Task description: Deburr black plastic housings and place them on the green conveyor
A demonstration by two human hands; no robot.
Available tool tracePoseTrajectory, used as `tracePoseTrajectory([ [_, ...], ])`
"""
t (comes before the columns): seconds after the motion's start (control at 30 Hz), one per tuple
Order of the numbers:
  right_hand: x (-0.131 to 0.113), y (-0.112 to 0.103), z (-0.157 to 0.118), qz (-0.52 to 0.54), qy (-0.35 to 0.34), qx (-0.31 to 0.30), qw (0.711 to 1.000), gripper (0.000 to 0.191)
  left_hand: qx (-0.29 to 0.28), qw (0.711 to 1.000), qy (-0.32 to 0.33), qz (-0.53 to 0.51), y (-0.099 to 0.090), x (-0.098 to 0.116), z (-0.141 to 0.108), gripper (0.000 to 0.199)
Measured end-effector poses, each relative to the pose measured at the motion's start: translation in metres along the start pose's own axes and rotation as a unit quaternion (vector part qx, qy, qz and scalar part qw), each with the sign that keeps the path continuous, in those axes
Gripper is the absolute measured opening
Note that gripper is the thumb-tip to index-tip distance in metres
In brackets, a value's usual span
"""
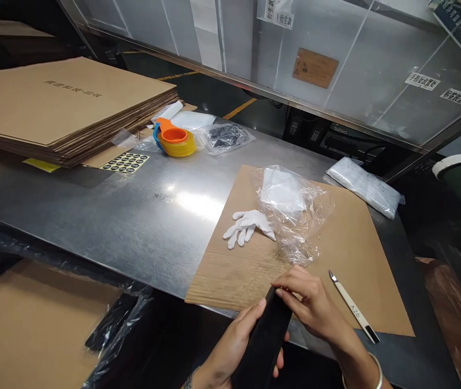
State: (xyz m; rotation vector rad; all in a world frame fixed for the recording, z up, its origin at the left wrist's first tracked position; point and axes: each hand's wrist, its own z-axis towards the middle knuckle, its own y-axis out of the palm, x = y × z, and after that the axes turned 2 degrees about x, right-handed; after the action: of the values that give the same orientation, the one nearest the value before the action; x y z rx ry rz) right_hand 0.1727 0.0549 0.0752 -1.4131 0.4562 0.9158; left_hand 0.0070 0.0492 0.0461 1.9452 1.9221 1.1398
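Observation:
My left hand (232,343) is wrapped round a long, flat black piece (263,346) at the table's near edge; its lower end runs out of view. At the piece's upper end, my right hand (309,302) has thumb and fingers pressed against the edge. What the piece is made of I cannot tell. Just beyond lies a brown cardboard sheet (347,237), bearing a white glove (248,227) and a crumpled clear plastic bag (315,208) with something white at it. To the right of my right hand, a white-handled pen-like tool (352,305) marked A26 rests on the cardboard.
A tall stack of cardboard (76,108) stands on the left of the metal table (133,216). Near it are a tape dispenser (177,141), a sheet of black round stickers (127,162) and a bagged black item (226,136). A wrapped white packet (366,186) lies at the right edge.

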Motion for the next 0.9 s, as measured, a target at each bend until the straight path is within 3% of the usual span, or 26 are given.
tracePoseTrajectory([
  [0.17,-0.001,0.003,-0.003,0.023,0.017,0.005,1.0,0.014,0.015,1.0,-0.006,0.019,0.001,-0.001,-0.002,0.057],
  [0.33,0.015,0.007,-0.004,0.172,0.18,0.084,0.965,0.017,0.026,0.999,0.045,-0.002,0.005,-0.002,-0.004,0.05],
  [0.43,0.023,0.006,-0.009,0.189,0.227,0.115,0.949,0.026,0.058,0.996,0.067,-0.008,0.005,-0.001,-0.004,0.046],
  [0.73,0.01,0.021,-0.025,0.208,0.281,0.049,0.936,0.016,0.095,0.987,0.109,0.067,0.005,-0.006,-0.001,0.052],
  [0.9,0.012,0.023,-0.021,0.255,0.3,0.048,0.918,0.036,0.09,0.983,0.139,0.073,0.004,-0.007,0.0,0.049],
])
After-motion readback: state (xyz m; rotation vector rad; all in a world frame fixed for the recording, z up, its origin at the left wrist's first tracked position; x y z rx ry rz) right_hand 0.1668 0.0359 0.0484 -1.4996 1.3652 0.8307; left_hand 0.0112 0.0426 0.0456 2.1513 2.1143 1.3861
